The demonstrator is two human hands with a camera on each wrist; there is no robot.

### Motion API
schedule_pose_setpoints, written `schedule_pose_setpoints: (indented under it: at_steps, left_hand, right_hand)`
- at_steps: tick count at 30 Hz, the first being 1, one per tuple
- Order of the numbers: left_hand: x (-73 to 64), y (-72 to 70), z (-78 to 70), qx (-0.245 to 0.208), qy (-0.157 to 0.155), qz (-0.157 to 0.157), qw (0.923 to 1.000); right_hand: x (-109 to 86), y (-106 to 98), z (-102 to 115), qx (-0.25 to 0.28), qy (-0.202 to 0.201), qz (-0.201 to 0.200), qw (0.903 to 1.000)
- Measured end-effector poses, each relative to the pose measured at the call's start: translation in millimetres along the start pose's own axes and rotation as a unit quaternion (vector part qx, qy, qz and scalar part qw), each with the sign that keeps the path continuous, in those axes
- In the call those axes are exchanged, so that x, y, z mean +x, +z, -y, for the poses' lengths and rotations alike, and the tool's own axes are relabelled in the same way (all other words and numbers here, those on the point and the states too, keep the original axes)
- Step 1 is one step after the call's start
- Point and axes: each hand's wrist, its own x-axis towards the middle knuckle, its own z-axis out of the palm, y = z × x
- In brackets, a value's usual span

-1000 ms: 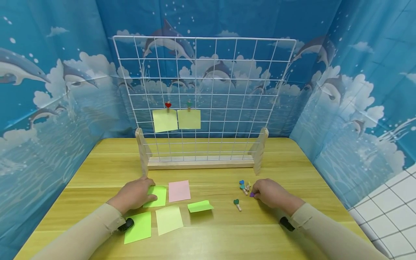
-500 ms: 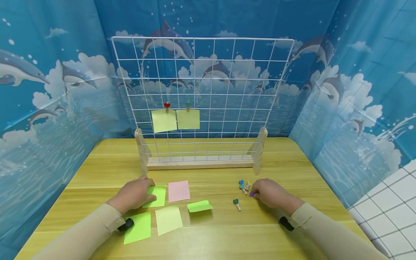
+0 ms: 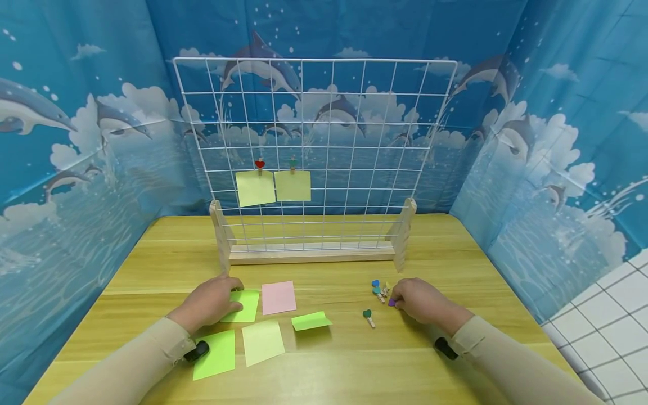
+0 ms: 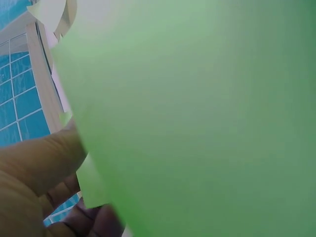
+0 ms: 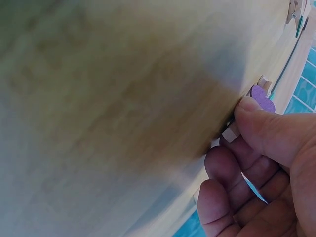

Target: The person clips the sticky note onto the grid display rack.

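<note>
My left hand (image 3: pixel 210 304) is at the left edge of a bright green sticky note (image 3: pixel 245 306) and pinches it between thumb and fingers. In the left wrist view another green note (image 4: pixel 197 118) fills most of the picture and covers part of the fingers. My right hand (image 3: pixel 420 301) is low over the table at the right. Its thumb and index finger pinch a small wooden clothespin with a purple heart (image 5: pixel 262 98). Beside it lie clothespins with a blue heart (image 3: pixel 376 283) and a teal heart (image 3: pixel 377 291); a green-heart clothespin (image 3: pixel 368 315) lies nearer.
A white wire grid (image 3: pixel 329 147) stands in a wooden base (image 3: pixel 311 256) at the back. Two pale yellow notes (image 3: pixel 255 188) hang on it from clothespins. A pink note (image 3: pixel 279 297), a yellow note (image 3: pixel 263 342) and a folded green note (image 3: pixel 310 321) lie on the table.
The head view has shifted very slightly. Both hands stay in place, the left on the green sticky note and the right on the purple-heart clothespin.
</note>
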Motion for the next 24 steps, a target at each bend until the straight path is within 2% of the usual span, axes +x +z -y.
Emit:
schedule_pose_setpoints:
  at_steps: [8, 24]
  left_hand:
    - [1.9, 0.1, 2.9, -0.036, -0.008, -0.004, 0.9993]
    - [4.6, -4.4, 9.2, -0.044, -0.024, -0.017, 0.9986]
  right_hand:
    - [0.5, 1.5, -0.7, 0.003, 0.005, 0.000, 1.0000]
    - [2.6, 0.0, 3.1, -0.006, 0.019, 0.012, 0.9997]
